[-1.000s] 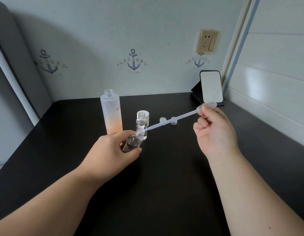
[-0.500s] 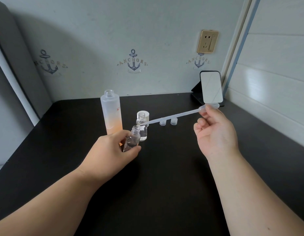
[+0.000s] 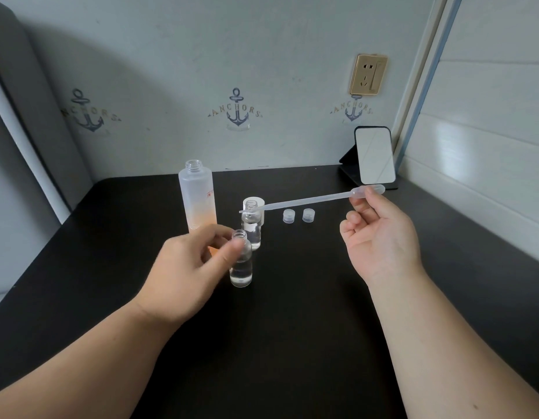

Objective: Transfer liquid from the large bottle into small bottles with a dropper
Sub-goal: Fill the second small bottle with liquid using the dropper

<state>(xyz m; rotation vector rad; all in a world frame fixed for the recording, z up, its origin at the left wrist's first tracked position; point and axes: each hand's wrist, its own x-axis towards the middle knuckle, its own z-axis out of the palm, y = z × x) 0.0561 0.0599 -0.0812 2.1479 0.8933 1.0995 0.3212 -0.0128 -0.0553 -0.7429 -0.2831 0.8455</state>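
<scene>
Head view: my left hand [image 3: 183, 267] pinches the near small bottle [image 3: 241, 261], upright mid-tabletop, part filled. My right hand [image 3: 380, 237] pinches the dropper [image 3: 310, 201] bulb, tip over the second small bottle [image 3: 251, 223]. Large bottle [image 3: 198, 198] open behind. Both caps [image 3: 298, 215] off; capping left.

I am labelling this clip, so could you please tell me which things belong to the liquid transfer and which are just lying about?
Job: large bottle, dropper, near small bottle, far small bottle, two small caps.
Lying about: mirror, wall socket.
</scene>
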